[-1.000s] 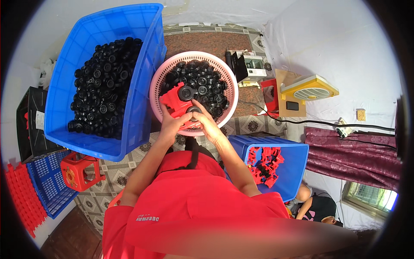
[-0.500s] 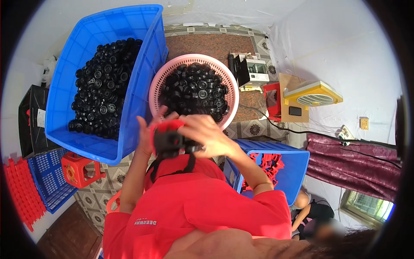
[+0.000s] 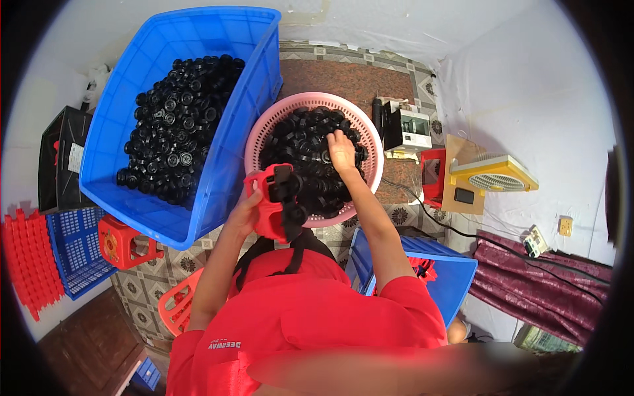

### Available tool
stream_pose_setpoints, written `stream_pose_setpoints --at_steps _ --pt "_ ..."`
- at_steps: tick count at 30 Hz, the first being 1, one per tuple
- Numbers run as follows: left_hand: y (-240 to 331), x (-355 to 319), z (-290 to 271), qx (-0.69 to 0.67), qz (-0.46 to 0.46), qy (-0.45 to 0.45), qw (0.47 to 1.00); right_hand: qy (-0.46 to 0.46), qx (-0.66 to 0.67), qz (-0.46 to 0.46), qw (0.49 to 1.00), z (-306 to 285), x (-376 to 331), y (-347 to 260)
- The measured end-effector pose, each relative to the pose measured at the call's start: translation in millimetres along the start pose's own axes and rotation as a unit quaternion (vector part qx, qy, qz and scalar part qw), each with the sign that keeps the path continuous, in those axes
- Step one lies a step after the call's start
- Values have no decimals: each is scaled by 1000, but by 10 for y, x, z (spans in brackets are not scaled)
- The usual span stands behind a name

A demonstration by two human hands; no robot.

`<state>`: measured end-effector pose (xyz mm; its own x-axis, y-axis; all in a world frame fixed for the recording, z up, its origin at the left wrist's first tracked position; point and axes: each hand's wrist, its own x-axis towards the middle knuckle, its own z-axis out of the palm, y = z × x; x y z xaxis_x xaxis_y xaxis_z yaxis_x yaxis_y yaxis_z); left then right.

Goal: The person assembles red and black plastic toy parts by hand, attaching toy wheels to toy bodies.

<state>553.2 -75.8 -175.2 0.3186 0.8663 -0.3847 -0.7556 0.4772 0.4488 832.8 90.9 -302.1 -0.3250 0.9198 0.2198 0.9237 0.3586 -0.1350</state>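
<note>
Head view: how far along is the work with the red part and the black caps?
Done: a black piece already sits on the red plastic part held in the left hand. In hand: the right hand reaches into the pink basket, on the black caps. Left: the basket is heaped, and the big blue crate holds many more. Red parts lie in a smaller blue crate.

Blue crate [image 3: 234,165] touching pink basket [image 3: 370,142] left; right side open.

A black box [image 3: 63,158] with a white label [image 3: 76,157] stands at the left, beside the big blue crate [image 3: 231,132].
</note>
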Motion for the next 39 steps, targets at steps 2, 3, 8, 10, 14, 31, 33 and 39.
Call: stream_pose_setpoints --at_steps 2,3,8,10,14,31,33,39 --pt "2 44 135 19 16 52 998 35 71 37 996 -147 10 -29" --pt "6 49 252 49 65 101 992 107 165 75 978 -305 31 -131" --pt "43 149 354 142 83 172 971 -56 684 201 699 -1523 -103 -700" --pt "47 172 417 156 80 161 971 -95 714 177 670 -1761 -242 -929" --pt "-1 216 408 192 76 130 970 -96 683 168 704 -1707 -417 -1178" --pt "-53 -12 289 283 -17 110 953 -210 744 203 601 -1181 -886 -1225" --pt "-59 -26 286 263 -25 136 955 -224 737 199 606 -1128 -862 -1217" --pt "-89 7 208 210 -15 185 960 -340 720 143 587 -927 -502 -807"
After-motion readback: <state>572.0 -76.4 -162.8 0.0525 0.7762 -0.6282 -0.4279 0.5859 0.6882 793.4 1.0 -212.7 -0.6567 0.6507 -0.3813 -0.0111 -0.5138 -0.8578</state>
